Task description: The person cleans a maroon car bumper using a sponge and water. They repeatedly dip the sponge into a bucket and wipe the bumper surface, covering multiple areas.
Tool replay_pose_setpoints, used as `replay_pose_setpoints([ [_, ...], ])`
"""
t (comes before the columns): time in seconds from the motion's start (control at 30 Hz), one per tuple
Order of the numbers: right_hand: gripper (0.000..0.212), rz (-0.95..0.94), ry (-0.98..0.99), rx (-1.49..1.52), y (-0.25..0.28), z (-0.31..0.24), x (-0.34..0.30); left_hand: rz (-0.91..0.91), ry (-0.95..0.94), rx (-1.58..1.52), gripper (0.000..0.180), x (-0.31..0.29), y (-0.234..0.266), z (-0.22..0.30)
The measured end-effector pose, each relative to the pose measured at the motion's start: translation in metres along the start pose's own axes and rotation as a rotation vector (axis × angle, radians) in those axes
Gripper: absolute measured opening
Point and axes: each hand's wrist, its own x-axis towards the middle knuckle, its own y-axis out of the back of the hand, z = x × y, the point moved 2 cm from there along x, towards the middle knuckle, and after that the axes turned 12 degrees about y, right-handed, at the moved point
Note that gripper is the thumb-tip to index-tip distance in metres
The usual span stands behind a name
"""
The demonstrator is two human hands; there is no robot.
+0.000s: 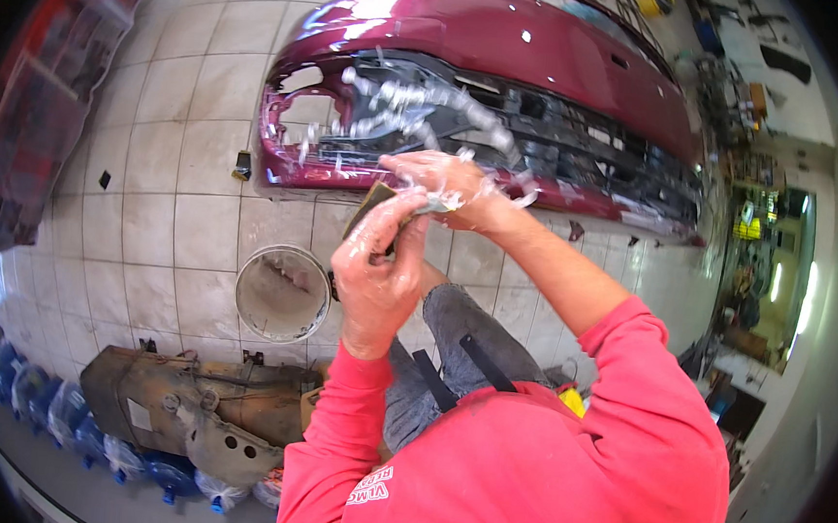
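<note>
My left hand, wet and streaked with white suds, is closed around a thin dark-brown sheet that looks like sandpaper. Just beyond it, my right hand is stretched out flat, also wet, its fingers pointing left and slightly blurred. Whitish water or suds fly off between and around both hands. Behind them lies a glossy maroon car bumper with a black grille section. Pale streaks cross the grille's left part; I cannot tell if they are on it or in the air. Neither hand visibly touches the bumper.
A round bucket with cloudy water stands on the tiled floor, left of my legs. A worn brown car part lies at lower left, beside several blue-capped water jugs. Another red body panel rises at far left.
</note>
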Motion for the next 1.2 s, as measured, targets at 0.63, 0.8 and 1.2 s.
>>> replay_pose_setpoints([
  [0.63, 0.090, 0.120, -0.550, -0.672, 0.122, 0.045, -0.275, 0.260, 1.041, 0.242, 0.019, -0.098, 0.280, -0.755],
  [0.8, 0.059, 0.151, -0.463, -0.618, 0.124, 0.035, -0.286, 0.519, 1.134, 0.638, 0.032, -0.117, 0.289, -0.823],
  [1.2, 0.074, 0.106, -0.202, -0.503, -0.007, -0.053, -0.032, 0.002, 0.374, -0.763, 0.027, -0.078, 0.104, -0.175],
])
